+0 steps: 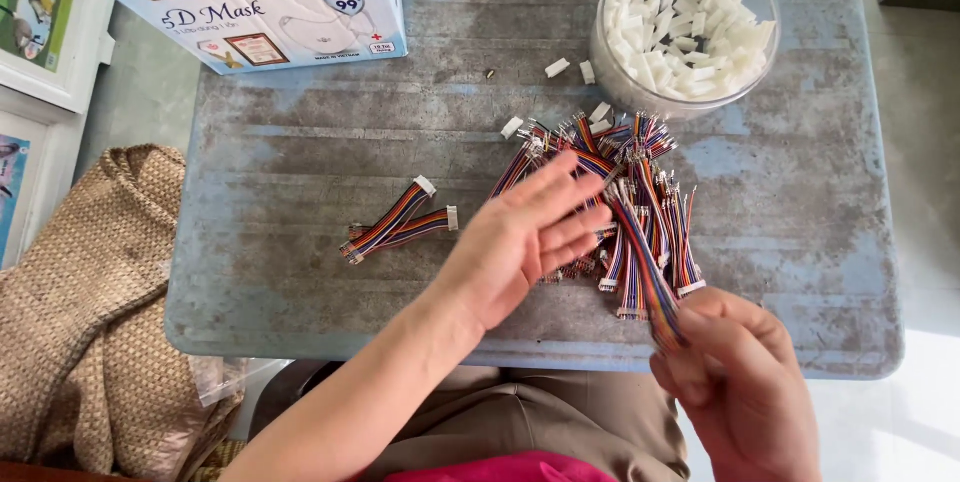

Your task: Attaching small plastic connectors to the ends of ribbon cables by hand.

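Observation:
My right hand [735,372] pinches one end of a multicoloured ribbon cable [640,252] that stretches up toward the pile. My left hand [520,237] hovers flat and open, fingers spread, its fingertips over the left side of a heap of several short multicoloured ribbon cables [650,202] on the worn grey-blue table [300,142]. Two finished cables with white connectors [400,222] lie apart to the left of my left hand. A clear round tub [620,82] full of small white plastic connectors [690,22] stands at the back right.
A blue and white cardboard box [250,2] lies on the table's far left corner. A few loose white connectors [557,67] sit near the tub. A woven tan bag [90,312] rests on the floor at left, beside framed pictures [40,32].

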